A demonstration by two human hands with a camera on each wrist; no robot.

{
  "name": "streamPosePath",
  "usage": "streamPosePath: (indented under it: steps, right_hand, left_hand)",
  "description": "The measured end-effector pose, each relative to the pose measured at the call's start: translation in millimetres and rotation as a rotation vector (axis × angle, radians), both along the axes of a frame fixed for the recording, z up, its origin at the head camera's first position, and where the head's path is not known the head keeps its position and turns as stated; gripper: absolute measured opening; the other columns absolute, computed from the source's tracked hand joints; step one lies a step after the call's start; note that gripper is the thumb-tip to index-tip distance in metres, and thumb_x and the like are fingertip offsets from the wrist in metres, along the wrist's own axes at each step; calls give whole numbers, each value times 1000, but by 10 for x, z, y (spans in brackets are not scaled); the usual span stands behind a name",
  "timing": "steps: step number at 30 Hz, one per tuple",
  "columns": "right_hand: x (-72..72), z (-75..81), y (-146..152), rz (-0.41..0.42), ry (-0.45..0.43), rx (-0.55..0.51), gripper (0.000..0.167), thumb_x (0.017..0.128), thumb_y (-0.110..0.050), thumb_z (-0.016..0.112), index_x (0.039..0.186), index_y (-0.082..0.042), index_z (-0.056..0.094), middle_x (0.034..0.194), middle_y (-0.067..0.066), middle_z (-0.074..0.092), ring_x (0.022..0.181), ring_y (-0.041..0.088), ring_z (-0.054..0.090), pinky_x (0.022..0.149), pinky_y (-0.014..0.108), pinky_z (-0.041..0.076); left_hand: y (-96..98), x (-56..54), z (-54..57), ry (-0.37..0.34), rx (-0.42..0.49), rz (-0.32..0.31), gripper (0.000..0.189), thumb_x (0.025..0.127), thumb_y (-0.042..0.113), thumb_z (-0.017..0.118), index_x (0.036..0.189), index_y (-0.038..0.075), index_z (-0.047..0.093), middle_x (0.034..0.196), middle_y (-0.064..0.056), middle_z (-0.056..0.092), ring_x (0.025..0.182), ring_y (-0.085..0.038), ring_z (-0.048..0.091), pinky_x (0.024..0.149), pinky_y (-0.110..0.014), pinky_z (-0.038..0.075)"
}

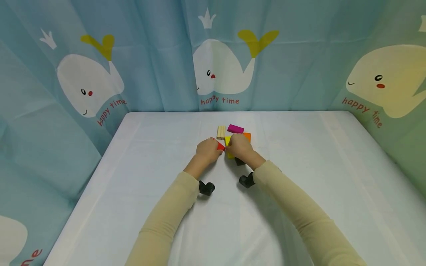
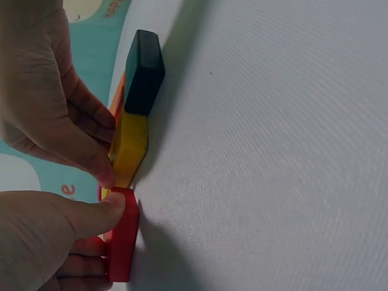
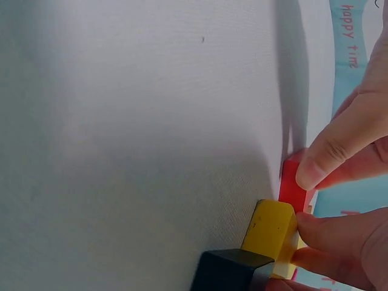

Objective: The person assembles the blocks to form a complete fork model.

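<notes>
On the white table my left hand (image 1: 208,149) grips a red block (image 2: 124,239), thumb on its top face and fingers along its far side. Beside it my right hand (image 1: 240,146) holds a yellow block (image 3: 270,230), the thumb tip at the corner where yellow meets red. The red block's end touches or nearly touches the yellow one. A dark block (image 2: 144,73) lies against the yellow block's other end. Part of an orange block (image 1: 247,136) shows behind my right hand; the hand hides the rest.
Beyond the hands lie a plain wooden block (image 1: 221,132) and a magenta block (image 1: 235,129). Black wrist mounts (image 1: 207,188) jut out from both sleeves. A blue curtain (image 1: 159,55) with whales hangs along the far edge of the white table (image 1: 149,140).
</notes>
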State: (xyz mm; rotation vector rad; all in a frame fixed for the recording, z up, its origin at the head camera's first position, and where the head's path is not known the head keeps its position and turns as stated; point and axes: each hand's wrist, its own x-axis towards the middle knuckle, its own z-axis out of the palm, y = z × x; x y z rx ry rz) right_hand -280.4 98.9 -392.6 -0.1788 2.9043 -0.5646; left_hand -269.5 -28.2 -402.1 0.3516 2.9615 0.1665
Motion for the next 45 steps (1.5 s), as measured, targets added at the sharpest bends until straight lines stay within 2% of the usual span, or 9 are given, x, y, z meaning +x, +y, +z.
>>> streamPosePath:
  steps: [5, 11, 18, 21, 36, 45]
  right_hand:
    - [18, 33, 6, 19, 1, -7, 21, 82, -18, 69, 83, 3, 69, 69, 8, 60, 63, 21, 52, 53, 25, 45]
    - [46, 17, 3, 55, 17, -3, 20, 82, -17, 69, 84, 3, 70, 72, 8, 64, 61, 19, 54, 54, 25, 47]
    - [96, 22, 23, 57, 16, -33, 21, 83, -14, 67, 90, 5, 70, 83, 12, 67, 65, 19, 57, 59, 27, 51]
    - [106, 33, 25, 50, 24, -40, 20, 83, -14, 67, 88, 5, 70, 82, 12, 67, 65, 20, 57, 59, 27, 51]
    - [153, -21, 17, 71, 61, -24, 21, 84, -16, 66, 87, 5, 70, 79, 11, 64, 64, 20, 53, 58, 28, 48]
    - [174, -20, 3, 88, 61, -19, 18, 84, -13, 63, 82, 3, 70, 71, 9, 60, 61, 21, 51, 54, 26, 45]
  left_hand:
    - [-11, 3, 3, 0, 4, -11, 44, 90, 39, 56, 119, 6, 60, 130, -11, 52, 98, -19, 57, 76, -32, 49]
    - [-43, 47, -12, -6, 5, -30, 54, 91, 38, 55, 132, 3, 49, 135, -12, 46, 109, -22, 54, 87, -34, 46]
    - [-76, 87, -19, -4, -68, -113, 56, 94, 37, 50, 137, 2, 42, 140, -12, 40, 123, -24, 44, 92, -35, 43]
    - [-88, 90, -20, 0, -81, -142, 56, 95, 37, 48, 138, 3, 40, 142, -11, 38, 125, -23, 41, 95, -34, 41]
    - [-117, 144, -21, 5, -71, -163, 57, 94, 37, 50, 138, 3, 41, 140, -12, 40, 121, -23, 46, 92, -35, 44]
    - [-117, 165, -53, 31, -125, -167, 57, 94, 39, 49, 137, 2, 42, 139, -13, 41, 117, -24, 50, 85, -35, 48]
